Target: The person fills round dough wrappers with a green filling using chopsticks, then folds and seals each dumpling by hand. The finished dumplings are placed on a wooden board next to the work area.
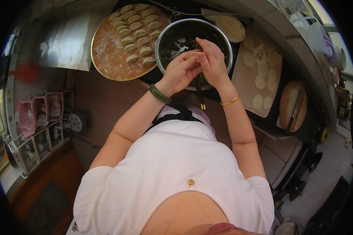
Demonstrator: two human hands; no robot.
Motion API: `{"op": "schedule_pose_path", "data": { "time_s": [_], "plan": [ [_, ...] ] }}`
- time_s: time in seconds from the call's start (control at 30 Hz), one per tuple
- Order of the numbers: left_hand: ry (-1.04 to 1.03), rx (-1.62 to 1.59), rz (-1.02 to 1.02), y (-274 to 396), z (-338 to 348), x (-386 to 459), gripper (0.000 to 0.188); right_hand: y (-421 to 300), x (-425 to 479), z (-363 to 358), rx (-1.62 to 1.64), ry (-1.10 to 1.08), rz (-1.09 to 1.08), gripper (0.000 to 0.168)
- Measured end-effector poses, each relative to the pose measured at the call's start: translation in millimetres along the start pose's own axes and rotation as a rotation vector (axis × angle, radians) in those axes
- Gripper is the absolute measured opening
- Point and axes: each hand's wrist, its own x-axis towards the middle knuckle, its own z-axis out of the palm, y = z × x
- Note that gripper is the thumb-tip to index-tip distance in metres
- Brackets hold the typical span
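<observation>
Over a steel bowl (230, 63) of dark green filling, my left hand (181, 69) and my right hand (212, 60) hold one dumpling (193, 55) between their fingers. Its lower side is partly hidden by my thumbs. Left of the bowl, a round wooden board (103, 53) dusted with flour bears several folded dumplings (140, 33) in rows. To the right lies a rectangular board (244, 88) with several flat round dough wrappers (260, 82), some overlapping, and loose flour near its far end. A dark utensil handle (198, 85) crosses the bowl's near rim.
Behind the bowl at right stands a small bowl of pale flour (230, 28). A cleaver or knife (295, 110) rests on a wooden block (286, 97) at far right. Pink baskets (26, 117) sit on a white rack (33, 147) at left. A metal sheet (67, 35) covers the back left.
</observation>
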Motion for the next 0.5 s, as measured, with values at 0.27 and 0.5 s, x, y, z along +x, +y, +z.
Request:
{"op": "schedule_pose_path", "data": {
  "time_s": [0.27,0.5],
  "plan": [
    [-0.059,-0.078,-0.044,9.1,0.3,-4.8,0.028,-19.3,8.0,-7.3,-0.263,-0.076,-0.15,0.031],
    [-0.055,-0.004,-0.11,16.8,1.9,0.9,0.028,-29.8,-2.0,-8.0,-0.096,0.021,-0.002,0.053]
  ]
}}
